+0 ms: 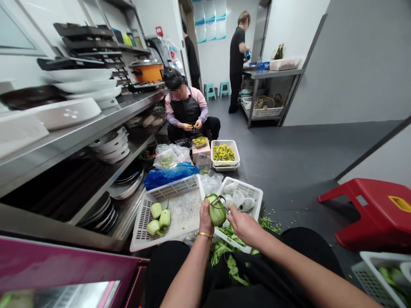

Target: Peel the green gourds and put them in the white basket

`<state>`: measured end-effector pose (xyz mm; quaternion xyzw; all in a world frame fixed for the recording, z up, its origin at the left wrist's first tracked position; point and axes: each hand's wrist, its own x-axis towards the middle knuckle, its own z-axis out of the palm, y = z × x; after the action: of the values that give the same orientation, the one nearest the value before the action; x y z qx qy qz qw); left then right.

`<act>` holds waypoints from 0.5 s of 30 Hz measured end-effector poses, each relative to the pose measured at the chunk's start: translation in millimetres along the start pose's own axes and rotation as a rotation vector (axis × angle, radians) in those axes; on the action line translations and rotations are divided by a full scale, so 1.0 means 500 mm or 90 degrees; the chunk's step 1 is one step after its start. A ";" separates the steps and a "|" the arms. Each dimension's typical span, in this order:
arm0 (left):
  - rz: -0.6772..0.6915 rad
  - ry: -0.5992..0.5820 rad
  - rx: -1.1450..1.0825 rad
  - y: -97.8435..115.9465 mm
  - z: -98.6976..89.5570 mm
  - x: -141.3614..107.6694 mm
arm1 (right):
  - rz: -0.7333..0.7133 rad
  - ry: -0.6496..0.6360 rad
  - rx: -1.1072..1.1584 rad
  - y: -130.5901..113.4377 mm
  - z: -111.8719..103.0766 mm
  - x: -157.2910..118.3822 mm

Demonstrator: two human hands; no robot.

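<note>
The fingers of the left hand (pixel 206 219) clasp a green gourd (pixel 218 212) from its left side, while those of the right hand (pixel 243 223) curl round the handle of a peeler (pixel 228 210) whose head lies at the gourd's upper face. The gourd is held up in front of the lap (pixel 257 278), above the near edges of two white baskets: the left basket (pixel 183 209) carries three paler gourds (pixel 156 209), the right basket (pixel 257 201) white foam nets (pixel 238 198) and green peel (pixel 231 233). It looks firm and of moderate weight, stiff enough to bear the blade, though bared flesh would probably be slippery and bruise if squeezed hard. The best hold seems to be round the side and near end, palm behind the bulk, fingers clear of the blade. Its long axis runs nearly up and down in view, the far end leaning slightly left, the near end pointing toward the lap; which is the stem end, I cannot tell.
</note>
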<state>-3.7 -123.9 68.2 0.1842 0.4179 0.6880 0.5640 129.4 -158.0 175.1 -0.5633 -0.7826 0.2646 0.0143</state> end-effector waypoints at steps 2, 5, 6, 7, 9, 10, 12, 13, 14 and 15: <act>-0.022 0.026 -0.024 0.004 0.001 0.003 | 0.012 -0.016 0.018 0.020 0.046 -0.031; -0.110 0.073 -0.093 0.013 0.007 0.008 | 0.031 -0.068 0.045 0.082 0.115 -0.092; -0.133 0.081 -0.123 0.017 0.010 0.009 | 0.035 -0.096 0.047 0.104 0.128 -0.108; -0.149 0.083 -0.148 0.021 0.012 0.009 | 0.036 -0.121 0.046 0.123 0.133 -0.118; -0.169 0.063 -0.174 0.027 0.016 0.007 | 0.038 -0.139 0.042 0.143 0.114 -0.119; -0.177 0.046 -0.174 0.028 0.017 0.005 | 0.038 -0.123 0.041 0.142 0.094 -0.110; -0.184 0.022 -0.159 0.027 0.020 -0.002 | 0.028 -0.057 0.049 0.118 0.044 -0.078; -0.178 0.018 -0.152 0.025 0.022 -0.005 | 0.018 -0.023 0.055 0.100 0.023 -0.060; -0.172 0.018 -0.148 0.024 0.023 -0.008 | 0.007 0.000 0.061 0.079 0.009 -0.044; -0.166 0.023 -0.147 0.023 0.023 -0.010 | 0.002 0.014 0.065 0.060 0.005 -0.032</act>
<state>-1.0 -124.3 85.1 0.0497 0.3664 0.6557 0.6583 160.9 -166.6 164.4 -0.5660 -0.7669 0.2979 0.0513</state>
